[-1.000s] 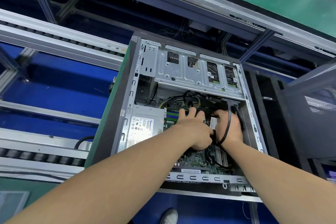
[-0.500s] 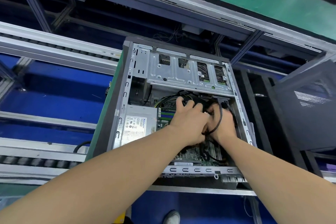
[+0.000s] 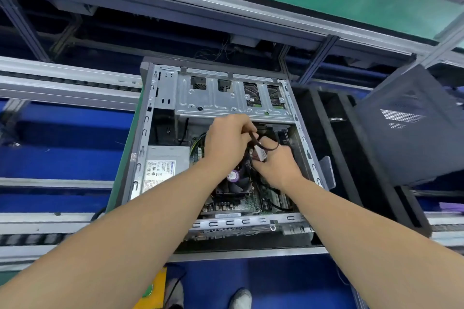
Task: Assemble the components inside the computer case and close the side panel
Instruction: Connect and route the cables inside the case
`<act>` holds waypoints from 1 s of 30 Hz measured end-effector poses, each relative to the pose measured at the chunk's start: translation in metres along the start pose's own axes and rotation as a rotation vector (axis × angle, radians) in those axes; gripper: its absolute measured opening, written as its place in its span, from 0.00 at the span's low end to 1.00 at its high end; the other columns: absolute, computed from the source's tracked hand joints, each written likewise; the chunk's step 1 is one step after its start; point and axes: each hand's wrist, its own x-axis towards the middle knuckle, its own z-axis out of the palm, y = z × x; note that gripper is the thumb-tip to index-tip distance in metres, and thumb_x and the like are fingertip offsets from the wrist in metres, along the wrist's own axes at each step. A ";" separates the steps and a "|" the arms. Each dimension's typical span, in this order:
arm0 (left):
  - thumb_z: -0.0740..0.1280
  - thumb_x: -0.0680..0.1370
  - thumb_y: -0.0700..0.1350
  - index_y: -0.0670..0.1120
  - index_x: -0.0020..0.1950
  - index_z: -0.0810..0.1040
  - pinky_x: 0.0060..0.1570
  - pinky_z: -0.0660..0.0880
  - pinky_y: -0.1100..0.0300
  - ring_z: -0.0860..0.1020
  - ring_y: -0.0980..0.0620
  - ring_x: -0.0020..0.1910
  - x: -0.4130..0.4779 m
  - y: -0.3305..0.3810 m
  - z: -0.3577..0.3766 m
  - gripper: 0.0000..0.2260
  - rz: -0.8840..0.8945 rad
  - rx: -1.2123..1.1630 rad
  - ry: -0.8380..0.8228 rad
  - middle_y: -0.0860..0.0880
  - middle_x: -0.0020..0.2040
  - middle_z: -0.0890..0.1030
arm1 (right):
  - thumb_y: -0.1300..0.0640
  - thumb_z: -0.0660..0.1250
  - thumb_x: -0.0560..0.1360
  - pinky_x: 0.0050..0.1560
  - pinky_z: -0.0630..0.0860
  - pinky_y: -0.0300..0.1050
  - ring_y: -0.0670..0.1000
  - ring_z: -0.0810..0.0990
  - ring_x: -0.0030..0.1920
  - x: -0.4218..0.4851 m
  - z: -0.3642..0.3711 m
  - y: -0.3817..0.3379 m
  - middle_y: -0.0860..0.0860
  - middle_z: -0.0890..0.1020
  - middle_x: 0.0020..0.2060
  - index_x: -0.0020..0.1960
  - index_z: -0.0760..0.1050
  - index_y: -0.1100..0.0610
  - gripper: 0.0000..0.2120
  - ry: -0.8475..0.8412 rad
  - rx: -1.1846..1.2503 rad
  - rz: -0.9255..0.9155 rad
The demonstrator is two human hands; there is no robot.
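Both hands sit right over the middle of the open computer case [image 3: 147, 133], so whatever their fingertips are working on is hidden, and I cannot make out where the black cable [image 3: 254, 140] ends. The forearms cover the near left corner of the case and part of the motherboard [image 3: 226, 204].

The case lies on its side straight in front of the person, its open face up, with both hands inside its far half, just near of the drive cage [image 3: 233, 98]. The left hand [image 3: 226, 140] has its fingers curled round the cable. The right hand [image 3: 276, 162], touching it on the right, grips the same cable where a pale tag hangs; a loop of it lies across the knuckles.

The case is grey steel. A power supply [image 3: 165, 168] with a white label sits on the left and a cooler fan [image 3: 237, 183] below the hands. The dark, vented side panel [image 3: 406, 128] leans off to the right, apart from the case.
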 end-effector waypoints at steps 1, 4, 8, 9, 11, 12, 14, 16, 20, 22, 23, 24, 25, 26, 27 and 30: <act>0.77 0.74 0.49 0.58 0.44 0.84 0.41 0.79 0.55 0.82 0.52 0.43 0.000 0.000 0.001 0.04 -0.007 0.082 0.030 0.57 0.40 0.84 | 0.62 0.73 0.74 0.39 0.79 0.47 0.53 0.80 0.37 -0.001 0.000 0.000 0.51 0.83 0.40 0.55 0.79 0.51 0.12 -0.018 0.013 -0.004; 0.76 0.74 0.51 0.57 0.44 0.76 0.35 0.71 0.57 0.81 0.49 0.39 -0.001 -0.002 0.003 0.09 -0.004 0.189 0.112 0.57 0.37 0.83 | 0.67 0.67 0.74 0.45 0.82 0.50 0.55 0.78 0.35 -0.002 0.001 0.001 0.59 0.82 0.36 0.60 0.77 0.55 0.16 -0.124 -0.022 -0.032; 0.75 0.75 0.48 0.57 0.40 0.71 0.35 0.66 0.58 0.79 0.45 0.36 0.002 -0.001 0.005 0.13 0.022 0.225 0.110 0.52 0.35 0.81 | 0.68 0.65 0.79 0.52 0.82 0.50 0.57 0.82 0.45 -0.002 0.002 0.000 0.55 0.82 0.44 0.66 0.76 0.55 0.17 -0.163 -0.152 -0.087; 0.75 0.75 0.47 0.56 0.40 0.72 0.35 0.67 0.57 0.79 0.44 0.37 0.004 -0.001 0.006 0.12 0.026 0.227 0.085 0.52 0.35 0.82 | 0.67 0.65 0.80 0.54 0.82 0.51 0.57 0.83 0.48 -0.002 0.001 0.001 0.55 0.83 0.47 0.65 0.77 0.55 0.17 -0.149 -0.169 -0.081; 0.74 0.75 0.45 0.56 0.41 0.72 0.36 0.69 0.56 0.80 0.43 0.38 0.004 -0.001 0.006 0.11 0.041 0.239 0.028 0.50 0.37 0.82 | 0.68 0.65 0.80 0.55 0.82 0.55 0.60 0.83 0.51 -0.001 0.000 0.001 0.57 0.83 0.52 0.65 0.77 0.56 0.16 -0.095 -0.203 -0.020; 0.74 0.76 0.45 0.55 0.42 0.72 0.36 0.70 0.56 0.79 0.42 0.38 0.004 -0.001 0.005 0.11 0.052 0.243 0.008 0.50 0.37 0.81 | 0.70 0.64 0.79 0.53 0.83 0.58 0.61 0.83 0.51 0.000 -0.001 0.001 0.59 0.83 0.52 0.64 0.77 0.57 0.16 -0.057 -0.227 0.017; 0.75 0.76 0.47 0.54 0.44 0.74 0.37 0.71 0.55 0.79 0.42 0.39 0.004 -0.001 0.004 0.09 0.077 0.240 -0.015 0.49 0.38 0.81 | 0.72 0.63 0.77 0.48 0.84 0.59 0.63 0.83 0.49 0.003 -0.002 0.001 0.61 0.82 0.51 0.60 0.76 0.59 0.16 0.015 -0.293 0.040; 0.75 0.75 0.49 0.54 0.45 0.76 0.38 0.69 0.55 0.79 0.42 0.40 0.002 -0.001 0.002 0.08 0.116 0.245 -0.028 0.49 0.39 0.82 | 0.72 0.62 0.75 0.46 0.84 0.57 0.62 0.84 0.50 0.006 -0.001 0.001 0.59 0.82 0.49 0.63 0.76 0.58 0.19 0.065 -0.310 0.054; 0.76 0.74 0.52 0.56 0.45 0.81 0.40 0.71 0.56 0.79 0.46 0.44 -0.001 -0.001 0.000 0.06 0.143 0.146 -0.083 0.53 0.41 0.84 | 0.69 0.65 0.76 0.44 0.77 0.47 0.57 0.81 0.49 0.013 0.005 0.006 0.49 0.78 0.44 0.66 0.76 0.57 0.20 0.116 -0.272 0.114; 0.78 0.72 0.54 0.56 0.44 0.83 0.44 0.77 0.54 0.80 0.49 0.45 0.000 0.000 -0.001 0.06 0.111 0.052 -0.128 0.55 0.42 0.85 | 0.67 0.65 0.77 0.42 0.71 0.45 0.55 0.76 0.45 0.018 0.008 0.008 0.47 0.73 0.42 0.64 0.77 0.56 0.17 0.147 -0.266 0.139; 0.79 0.72 0.53 0.56 0.43 0.84 0.45 0.78 0.54 0.81 0.50 0.45 0.000 0.001 -0.001 0.05 0.090 0.012 -0.151 0.56 0.42 0.85 | 0.66 0.65 0.77 0.42 0.69 0.45 0.55 0.74 0.44 0.020 0.009 0.008 0.48 0.72 0.42 0.61 0.77 0.56 0.14 0.156 -0.274 0.152; 0.79 0.72 0.52 0.57 0.41 0.84 0.45 0.80 0.53 0.81 0.51 0.44 0.002 0.001 0.000 0.05 0.068 -0.029 -0.169 0.56 0.41 0.85 | 0.66 0.64 0.77 0.41 0.67 0.45 0.55 0.72 0.44 0.021 0.010 0.009 0.48 0.72 0.42 0.57 0.77 0.56 0.11 0.163 -0.277 0.167; 0.79 0.72 0.51 0.58 0.38 0.83 0.44 0.80 0.53 0.82 0.53 0.42 0.003 0.002 0.000 0.07 0.044 -0.070 -0.181 0.57 0.39 0.85 | 0.66 0.64 0.77 0.42 0.66 0.45 0.55 0.71 0.44 0.022 0.011 0.009 0.47 0.71 0.41 0.54 0.76 0.56 0.09 0.171 -0.271 0.187; 0.79 0.71 0.52 0.59 0.35 0.81 0.42 0.81 0.54 0.82 0.54 0.40 0.004 0.002 0.000 0.09 0.020 -0.110 -0.187 0.58 0.38 0.85 | 0.67 0.63 0.77 0.42 0.67 0.45 0.55 0.72 0.44 0.024 0.012 0.010 0.46 0.70 0.40 0.51 0.75 0.55 0.08 0.184 -0.256 0.210; 0.80 0.71 0.53 0.59 0.34 0.80 0.41 0.81 0.55 0.81 0.56 0.38 0.005 0.002 0.000 0.10 -0.001 -0.145 -0.189 0.58 0.36 0.84 | 0.67 0.63 0.77 0.43 0.67 0.45 0.55 0.72 0.45 0.026 0.012 0.011 0.46 0.71 0.41 0.51 0.76 0.55 0.09 0.190 -0.247 0.231; 0.80 0.71 0.53 0.56 0.34 0.82 0.39 0.79 0.58 0.80 0.57 0.35 0.008 0.001 -0.001 0.09 -0.044 -0.206 -0.165 0.58 0.34 0.83 | 0.67 0.65 0.79 0.43 0.69 0.42 0.56 0.77 0.48 0.028 0.015 0.016 0.47 0.75 0.44 0.57 0.81 0.58 0.11 0.187 -0.241 0.221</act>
